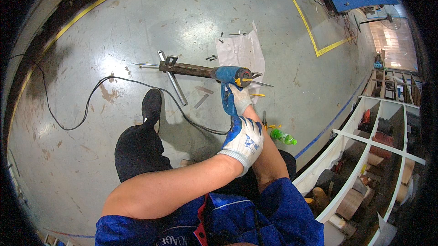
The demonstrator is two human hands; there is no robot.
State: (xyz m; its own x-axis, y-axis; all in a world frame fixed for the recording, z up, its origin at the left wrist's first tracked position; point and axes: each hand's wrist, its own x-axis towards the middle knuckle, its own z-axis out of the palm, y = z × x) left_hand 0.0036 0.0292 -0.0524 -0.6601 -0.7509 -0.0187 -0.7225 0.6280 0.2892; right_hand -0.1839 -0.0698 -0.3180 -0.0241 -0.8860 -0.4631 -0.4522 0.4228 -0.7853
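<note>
left hand (pixel 243 140) clasping right forearm (pixel 262 148), right hand (pixel 238 100) closed on blue drill (pixel 230 78)

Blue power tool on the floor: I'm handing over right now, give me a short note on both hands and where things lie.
Right hand, gloved, grips the blue power tool by its handle.
Left hand, gloved, rests on the right forearm, holding nothing.
The tool meets a rusty metal bar lying on the concrete floor; its black cable loops off to the left.
White sheet with loose screws behind; green bottle at right.
Progress on the bar cannot be judged.

bottle (pixel 283 137) right of drill (pixel 229 75)
</note>
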